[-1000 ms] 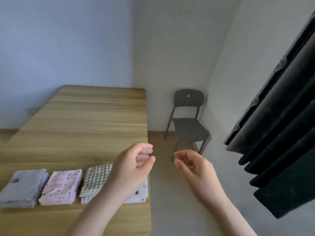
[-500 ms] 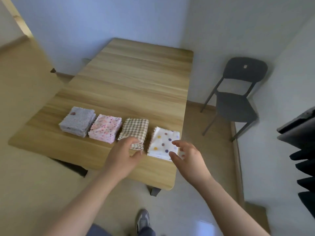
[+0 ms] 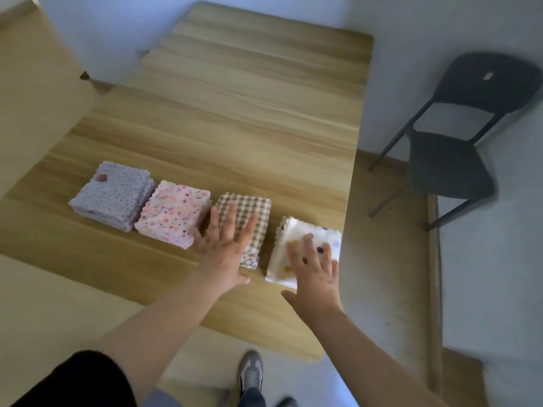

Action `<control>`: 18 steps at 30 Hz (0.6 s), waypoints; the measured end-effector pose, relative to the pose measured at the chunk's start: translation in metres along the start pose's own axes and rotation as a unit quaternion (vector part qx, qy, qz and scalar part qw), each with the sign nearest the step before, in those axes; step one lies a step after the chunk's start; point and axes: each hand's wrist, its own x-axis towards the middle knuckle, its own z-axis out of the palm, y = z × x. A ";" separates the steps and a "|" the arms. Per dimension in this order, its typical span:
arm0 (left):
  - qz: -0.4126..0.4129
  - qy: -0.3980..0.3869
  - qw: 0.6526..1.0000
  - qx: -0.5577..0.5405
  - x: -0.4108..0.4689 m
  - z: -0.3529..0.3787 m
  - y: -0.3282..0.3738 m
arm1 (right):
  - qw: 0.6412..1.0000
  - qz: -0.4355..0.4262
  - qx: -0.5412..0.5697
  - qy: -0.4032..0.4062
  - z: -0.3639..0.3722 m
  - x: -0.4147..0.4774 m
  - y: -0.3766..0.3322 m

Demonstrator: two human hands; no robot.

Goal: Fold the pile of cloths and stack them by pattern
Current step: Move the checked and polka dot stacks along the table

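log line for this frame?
left hand: flat on checked stack | right hand: flat on polka-dot stack | same row: lavender stack, pink stack | table: no loose cloths visible

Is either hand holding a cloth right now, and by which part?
Nothing is held. The left hand lies flat on top of the checked stack, the right hand flat on the white dotted stack, fingers straight.

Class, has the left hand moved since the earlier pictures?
Yes. The left hand has gone forward from the near edge of the checked stack onto its top.
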 end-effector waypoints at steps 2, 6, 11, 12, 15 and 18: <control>0.006 -0.007 1.000 0.008 0.014 0.014 -0.006 | 1.000 0.006 -0.012 0.005 0.014 0.008 -0.001; 0.032 0.011 0.999 -0.035 0.030 0.037 -0.014 | 0.998 0.016 -0.026 0.050 0.042 0.020 0.003; 0.049 0.032 0.998 -0.033 0.037 0.046 -0.019 | 0.994 0.025 -0.030 0.101 0.059 0.029 0.009; 0.050 0.029 0.998 -0.028 0.039 0.046 -0.018 | 0.994 0.028 -0.030 0.105 0.059 0.032 0.010; 0.055 0.020 0.998 -0.025 0.051 0.043 -0.012 | 0.992 0.030 -0.033 0.120 0.059 0.043 0.015; 0.062 0.017 0.998 -0.015 0.068 0.037 -0.005 | 0.990 0.038 -0.027 0.130 0.053 0.056 0.021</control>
